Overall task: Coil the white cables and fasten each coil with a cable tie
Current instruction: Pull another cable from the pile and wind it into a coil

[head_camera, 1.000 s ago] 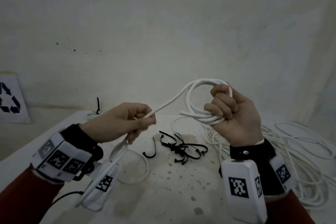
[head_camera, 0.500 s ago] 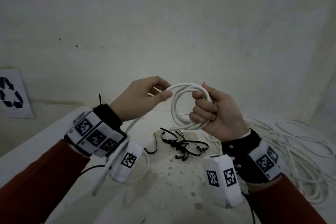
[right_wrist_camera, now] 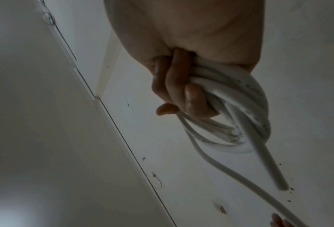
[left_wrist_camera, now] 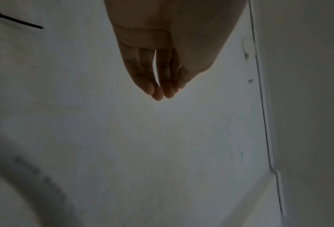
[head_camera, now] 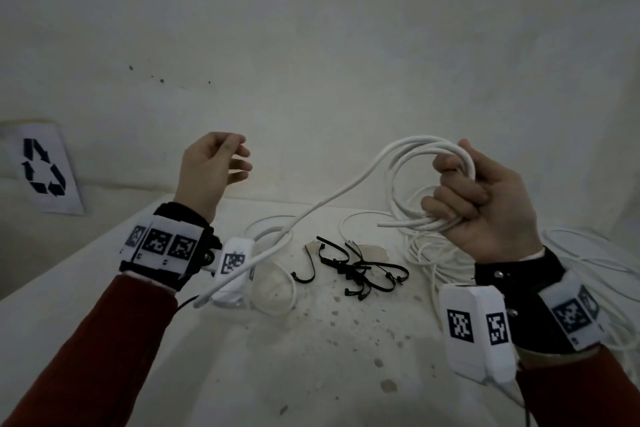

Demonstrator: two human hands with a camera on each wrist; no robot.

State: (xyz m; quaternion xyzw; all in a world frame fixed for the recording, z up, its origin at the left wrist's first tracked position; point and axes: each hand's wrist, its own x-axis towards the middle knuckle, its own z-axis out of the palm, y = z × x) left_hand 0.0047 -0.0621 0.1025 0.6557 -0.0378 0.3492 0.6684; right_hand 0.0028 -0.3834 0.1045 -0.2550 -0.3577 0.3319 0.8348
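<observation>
Up above the table [head_camera: 104,322], the right hand [head_camera: 485,204] is gripping a coil of white cable [head_camera: 408,163], its fingers [head_camera: 446,201] curling tightly round the bunched loops while the thumb is lying along the top of them. In the right wrist view the same fingers [right_wrist_camera: 173,86] are wrapping the coil [right_wrist_camera: 245,110] against the palm. One loose strand [head_camera: 311,215] is running down from the coil toward the left edge of the table, passing in front of the left wrist unit. The left hand [head_camera: 211,170] is hanging in the air well apart from the coil, holding nothing, its fingers loosely bent and slightly spread; the left wrist view is showing those fingers [left_wrist_camera: 152,73] lying close together, empty. Near the middle of the table, black cable ties [head_camera: 360,267] are lying in a small heap. More white cable [head_camera: 588,260] is sprawling in loose loops along the right edge.
</observation>
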